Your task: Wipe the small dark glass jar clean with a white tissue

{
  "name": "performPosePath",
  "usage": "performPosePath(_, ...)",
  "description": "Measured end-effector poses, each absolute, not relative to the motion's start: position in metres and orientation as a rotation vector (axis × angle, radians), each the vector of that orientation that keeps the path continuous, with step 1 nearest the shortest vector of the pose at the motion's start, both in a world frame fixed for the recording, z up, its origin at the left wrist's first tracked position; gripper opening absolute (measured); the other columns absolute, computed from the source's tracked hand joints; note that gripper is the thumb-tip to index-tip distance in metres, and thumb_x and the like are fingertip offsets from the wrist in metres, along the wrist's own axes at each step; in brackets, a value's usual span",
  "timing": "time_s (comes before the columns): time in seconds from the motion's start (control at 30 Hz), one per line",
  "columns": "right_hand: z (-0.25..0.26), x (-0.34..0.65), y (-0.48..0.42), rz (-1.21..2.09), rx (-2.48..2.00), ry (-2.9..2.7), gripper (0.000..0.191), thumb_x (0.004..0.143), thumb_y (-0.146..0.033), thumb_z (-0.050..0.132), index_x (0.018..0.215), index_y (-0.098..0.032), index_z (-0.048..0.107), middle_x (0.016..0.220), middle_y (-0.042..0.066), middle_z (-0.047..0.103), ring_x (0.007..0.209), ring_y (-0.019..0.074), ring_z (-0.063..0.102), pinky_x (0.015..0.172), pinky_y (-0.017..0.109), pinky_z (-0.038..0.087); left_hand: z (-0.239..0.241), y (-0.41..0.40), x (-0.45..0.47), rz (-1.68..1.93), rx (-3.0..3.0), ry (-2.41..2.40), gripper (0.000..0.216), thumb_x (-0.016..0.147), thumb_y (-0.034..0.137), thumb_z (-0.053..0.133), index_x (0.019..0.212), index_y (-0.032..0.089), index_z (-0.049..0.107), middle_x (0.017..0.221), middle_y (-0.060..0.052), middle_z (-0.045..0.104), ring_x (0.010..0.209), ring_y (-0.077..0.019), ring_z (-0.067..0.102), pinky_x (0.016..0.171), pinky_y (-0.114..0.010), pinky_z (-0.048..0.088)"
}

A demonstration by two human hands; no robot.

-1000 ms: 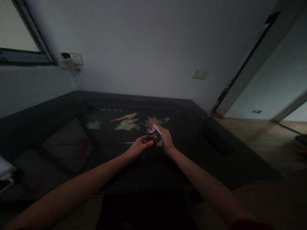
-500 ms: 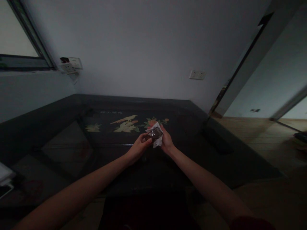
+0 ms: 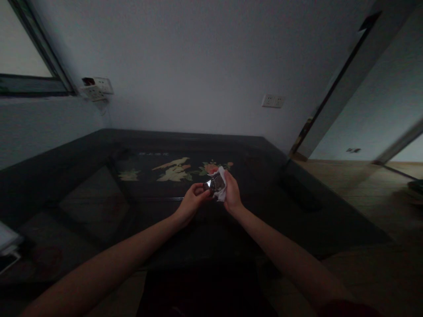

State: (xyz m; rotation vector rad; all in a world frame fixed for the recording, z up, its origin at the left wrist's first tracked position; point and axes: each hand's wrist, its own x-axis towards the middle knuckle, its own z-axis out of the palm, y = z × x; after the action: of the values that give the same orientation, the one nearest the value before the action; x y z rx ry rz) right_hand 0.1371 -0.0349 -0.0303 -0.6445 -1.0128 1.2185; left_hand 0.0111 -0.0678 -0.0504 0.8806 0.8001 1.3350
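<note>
Between both hands is a small, shiny, see-through object point(image 3: 209, 184) that looks like a little glass; its exact kind is hard to make out in the dim light. The fingers and thumb of my left hand point(image 3: 194, 200) pinch its left side. My right hand point(image 3: 233, 193) grips a crumpled white tissue point(image 3: 222, 187), which is pressed around the object's right side. Both hands are above the dark glossy tabletop point(image 3: 211, 237). The fingertips of my right hand are hidden behind the tissue.
The tabletop bears a bird-and-flower picture point(image 3: 175, 169). A dark flat object point(image 3: 302, 193) lies to the right. White items point(image 3: 9, 242) sit at the left edge. Behind the table is a wall with a socket plate point(image 3: 273, 101); more sockets point(image 3: 95, 90) are near the window.
The tissue and my right hand have shifted slightly right and turned about the object. More of the object's shiny left part shows now. My left hand has barely moved.
</note>
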Motion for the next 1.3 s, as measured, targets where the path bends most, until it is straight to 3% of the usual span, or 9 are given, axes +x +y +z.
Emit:
performPosePath(0.27, -0.033, 0.139, -0.034, 0.871, -0.741, -1.187, 0.035, 0.089, -0.047, 0.044, 0.102, -0.021, 0.062, 0.102, 0.007, 0.067, 0.095, 0.02, 0.062, 0.087, 0.034, 0.046, -0.047, -0.071, 0.011, 1.29, 0.861, 0.724, 0.032, 0.071, 0.031, 0.077, 0.094, 0.013, 0.065, 0.099, -0.008, 0.072, 0.091, -0.017, 0.067, 0.096, -0.033, 0.047)
performPosePath(0.4, -0.035, 0.141, -0.036, 0.772, -0.834, -1.279, 0.037, 0.088, -0.048, 0.044, 0.104, -0.02, 0.061, 0.105, 0.008, 0.066, 0.099, 0.0223, 0.06, 0.09, 0.036, 0.044, -0.042, -0.075, 0.017, 1.163, 0.827, 0.624, 0.04, 0.068, 0.028, 0.08, 0.102, 0.012, 0.066, 0.107, -0.01, 0.07, 0.101, -0.0182, 0.064, 0.101, -0.031, 0.042)
performPosePath(0.57, -0.035, 0.134, -0.047, 0.818, -0.827, -1.385, 0.037, 0.089, -0.048, 0.044, 0.1, -0.019, 0.064, 0.101, 0.008, 0.067, 0.095, 0.0227, 0.06, 0.087, 0.035, 0.044, -0.04, -0.074, 0.017, 1.183, 0.815, 0.652, 0.045, 0.059, 0.029, 0.085, 0.095, 0.011, 0.066, 0.1, -0.01, 0.07, 0.099, -0.02, 0.065, 0.098, -0.031, 0.043)
performPosePath(0.83, -0.032, 0.137, -0.034, 1.154, -0.694, -0.985, 0.03, 0.082, -0.045, 0.055, 0.094, -0.02, 0.067, 0.098, 0.006, 0.072, 0.089, 0.0221, 0.066, 0.081, 0.035, 0.05, -0.04, -0.069, 0.013, 1.255, 0.762, 0.659, 0.037, 0.065, 0.024, 0.081, 0.097, 0.012, 0.065, 0.103, -0.008, 0.07, 0.094, -0.0181, 0.065, 0.099, -0.033, 0.043)
performPosePath(1.07, -0.03, 0.145, -0.028, 1.134, -0.651, -0.895, 0.033, 0.079, -0.047, 0.059, 0.093, -0.018, 0.068, 0.097, 0.005, 0.073, 0.089, 0.0211, 0.067, 0.086, 0.036, 0.05, -0.046, -0.065, 0.01, 1.239, 0.669, 0.627, 0.029, 0.069, 0.027, 0.079, 0.093, 0.018, 0.066, 0.1, -0.004, 0.07, 0.094, -0.0173, 0.065, 0.094, -0.032, 0.043)
performPosePath(1.3, -0.031, 0.134, -0.049, 0.843, -0.69, -1.416, 0.036, 0.09, -0.045, 0.047, 0.111, -0.022, 0.066, 0.12, 0.007, 0.065, 0.116, 0.0212, 0.055, 0.104, 0.036, 0.036, -0.046, -0.065, 0.005, 1.243, 0.829, 0.589, 0.04, 0.06, 0.027, 0.084, 0.094, 0.013, 0.067, 0.094, -0.006, 0.07, 0.092, -0.0183, 0.064, 0.092, -0.032, 0.043)
